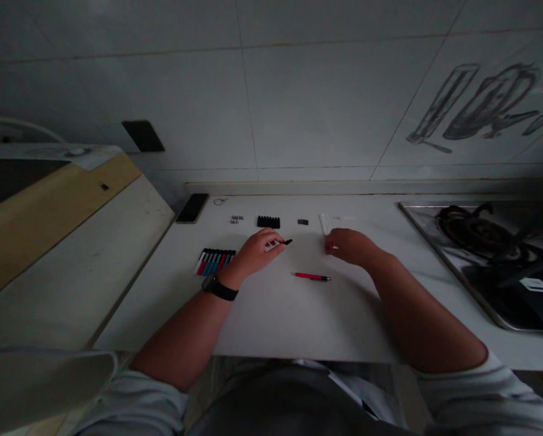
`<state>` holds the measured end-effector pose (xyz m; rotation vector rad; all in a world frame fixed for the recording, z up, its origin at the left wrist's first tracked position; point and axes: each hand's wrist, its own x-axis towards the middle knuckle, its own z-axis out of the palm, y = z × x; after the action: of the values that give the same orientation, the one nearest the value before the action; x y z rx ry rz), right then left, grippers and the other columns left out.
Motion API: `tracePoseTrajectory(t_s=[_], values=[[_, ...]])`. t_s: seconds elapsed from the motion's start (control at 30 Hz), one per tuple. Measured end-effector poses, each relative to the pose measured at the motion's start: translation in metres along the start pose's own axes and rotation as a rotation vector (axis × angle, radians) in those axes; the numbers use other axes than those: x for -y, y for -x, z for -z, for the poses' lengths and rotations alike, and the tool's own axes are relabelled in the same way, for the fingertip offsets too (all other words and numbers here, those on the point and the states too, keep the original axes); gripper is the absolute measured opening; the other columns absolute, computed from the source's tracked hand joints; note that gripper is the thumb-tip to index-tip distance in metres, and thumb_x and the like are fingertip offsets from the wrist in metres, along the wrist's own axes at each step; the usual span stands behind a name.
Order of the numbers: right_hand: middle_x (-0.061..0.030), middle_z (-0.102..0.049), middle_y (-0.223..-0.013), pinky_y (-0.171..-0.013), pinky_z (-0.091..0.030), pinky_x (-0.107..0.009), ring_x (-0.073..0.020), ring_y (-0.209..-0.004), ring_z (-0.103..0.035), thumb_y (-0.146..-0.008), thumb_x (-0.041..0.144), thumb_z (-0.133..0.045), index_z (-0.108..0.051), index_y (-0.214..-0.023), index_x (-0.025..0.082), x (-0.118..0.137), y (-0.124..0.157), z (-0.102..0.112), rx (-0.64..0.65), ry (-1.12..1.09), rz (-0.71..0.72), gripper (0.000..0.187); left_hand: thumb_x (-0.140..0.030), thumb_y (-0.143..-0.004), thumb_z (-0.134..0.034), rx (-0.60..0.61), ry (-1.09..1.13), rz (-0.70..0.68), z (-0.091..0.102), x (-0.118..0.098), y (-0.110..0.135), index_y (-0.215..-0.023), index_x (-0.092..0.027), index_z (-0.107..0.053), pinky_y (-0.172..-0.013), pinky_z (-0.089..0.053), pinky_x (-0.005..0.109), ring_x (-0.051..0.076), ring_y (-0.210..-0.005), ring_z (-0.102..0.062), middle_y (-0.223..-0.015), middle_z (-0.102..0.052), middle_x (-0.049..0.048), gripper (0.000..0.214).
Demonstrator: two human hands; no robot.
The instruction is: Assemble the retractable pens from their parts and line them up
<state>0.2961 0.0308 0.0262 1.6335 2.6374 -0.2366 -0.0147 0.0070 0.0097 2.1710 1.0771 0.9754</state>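
1. Here's the one camera, up on the person's head, looking forward and steeply down over the counter (pixel 271 321).
2. And it's close in! Both forearms (pixel 185 327) reach up from the lower corners, bringing the left hand (pixel 257 251) and right hand (pixel 346 245) near mid-view.
3. What a wide sweep: the wall (pixel 308 109) straight ahead fills the top, the stove (pixel 423 227) caught at the right.
4. Down at the bottom edge, there's the wearer's own torso (pixel 271 399).
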Motion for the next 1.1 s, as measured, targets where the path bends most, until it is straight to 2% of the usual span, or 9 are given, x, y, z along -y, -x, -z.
tracePoseTrajectory(t_s=[0.17, 0.3, 0.4, 0.5, 0.63, 0.87, 1.1], values=[[-0.0084, -0.072, -0.106, -0.079, -0.049, -0.029, -0.0210, -0.091, -0.067, -0.095, 0.028, -0.063, -0.076, -0.101, 0.023, 0.022, -0.001, -0.003, -0.019, -0.036, 0.156, 0.016, -0.029, -0.098, -0.065, 0.006, -0.029, -0.017, 0.000, 0.003, 0.000, -0.098, -0.020, -0.072, -0.083, -0.054, 0.032, 0.018, -0.095, -0.065, -0.101, -0.068, 0.0051, 0.011], [-0.0085, -0.073, -0.110, -0.084, -0.050, -0.030, -0.0217, -0.096, -0.068, -0.093, 0.024, -0.064, -0.075, -0.104, 0.023, 0.012, 0.000, -0.001, -0.025, -0.032, 0.124, 0.016, -0.028, -0.098, -0.066, 0.003, -0.094, -0.052, 0.001, 0.003, 0.001, -0.098, -0.020, -0.072, -0.090, -0.054, 0.035, 0.019, -0.098, -0.066, -0.100, -0.069, 0.0048, 0.010], [-0.0096, -0.074, -0.108, -0.089, -0.050, -0.032, -0.0239, -0.101, -0.068, -0.092, 0.018, -0.061, -0.075, -0.099, 0.022, 0.003, -0.002, -0.004, 0.010, -0.003, 0.099, 0.016, -0.028, -0.098, -0.067, 0.003, -0.143, -0.063, 0.001, 0.002, 0.001, -0.098, -0.020, -0.072, -0.090, -0.054, 0.035, 0.019, -0.098, -0.066, -0.101, -0.069, 0.0047, 0.009], [-0.0108, -0.074, -0.105, -0.086, -0.050, -0.034, -0.0253, -0.098, -0.069, -0.092, 0.016, -0.059, -0.074, -0.095, 0.020, 0.004, -0.004, -0.007, 0.014, 0.040, 0.114, 0.016, -0.027, -0.097, -0.067, 0.008, -0.197, -0.071, 0.001, 0.002, 0.002, -0.099, -0.021, -0.072, -0.089, -0.054, 0.035, 0.019, -0.097, -0.066, -0.100, -0.069, 0.0044, 0.008], [-0.0117, -0.075, -0.100, -0.079, -0.049, -0.035, -0.0255, -0.089, -0.069, -0.097, 0.018, -0.051, -0.071, -0.098, 0.019, 0.016, -0.005, -0.005, -0.093, 0.017, 0.135, 0.020, -0.026, -0.097, -0.068, 0.009, -0.250, -0.079, 0.003, 0.001, 0.002, -0.099, -0.021, -0.071, -0.090, -0.053, 0.036, 0.020, -0.098, -0.066, -0.100, -0.070, 0.0043, 0.006], [-0.0094, -0.076, -0.105, -0.089, -0.052, -0.037, -0.0241, -0.097, -0.069, -0.102, 0.023, -0.051, -0.073, -0.104, 0.022, 0.036, -0.004, 0.001, -0.393, -0.246, 0.299, 0.022, -0.024, -0.093, -0.074, 0.008, -0.295, -0.063, 0.004, 0.003, 0.001, -0.098, -0.021, -0.071, -0.089, -0.053, 0.038, 0.022, -0.097, -0.067, -0.097, -0.073, 0.0038, 0.007], [-0.0083, -0.076, -0.101, -0.087, -0.052, -0.036, -0.0235, -0.094, -0.068, -0.103, 0.025, -0.052, -0.074, -0.104, 0.021, 0.038, -0.004, -0.002, -0.428, -0.271, 0.362, 0.022, -0.023, -0.092, -0.075, -0.009, -0.321, -0.050, 0.005, 0.003, 0.001, -0.097, -0.021, -0.072, -0.088, -0.053, 0.038, 0.022, -0.095, -0.068, -0.096, -0.075, 0.0035, 0.006]])
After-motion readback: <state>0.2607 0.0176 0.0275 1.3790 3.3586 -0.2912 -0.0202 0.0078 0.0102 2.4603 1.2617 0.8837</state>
